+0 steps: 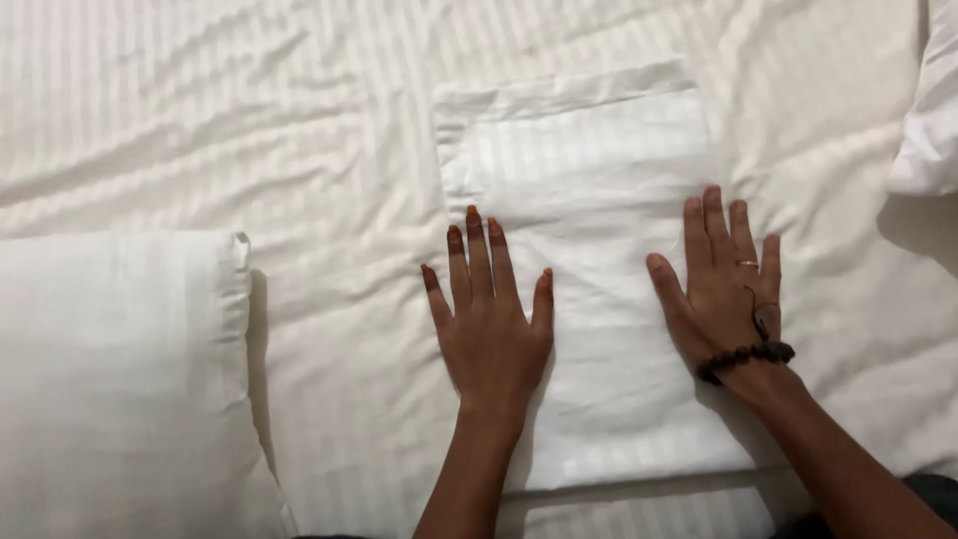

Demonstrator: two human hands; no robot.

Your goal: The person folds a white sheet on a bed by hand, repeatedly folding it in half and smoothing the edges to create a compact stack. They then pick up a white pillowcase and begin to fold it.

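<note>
Currently no grasp: left hand point(491, 321) and right hand point(723, 287) lie flat, fingers spread, palms pressing folded white striped cloth point(589, 299), one near each long edge. Cloth sits mid-bed on rumpled striped sheet point(299, 150), between both hands. Likely light, limp, thin; slides on sheet, creases easily. Best hold: pinch corners or folded edges. Pillow point(120, 379) at left, another pillow point(928, 110) at upper right.

Bare forearms, reddish-stained fingertips on left hand point(491, 324), gold ring, dark bead bracelet on right hand point(723, 289)
</note>
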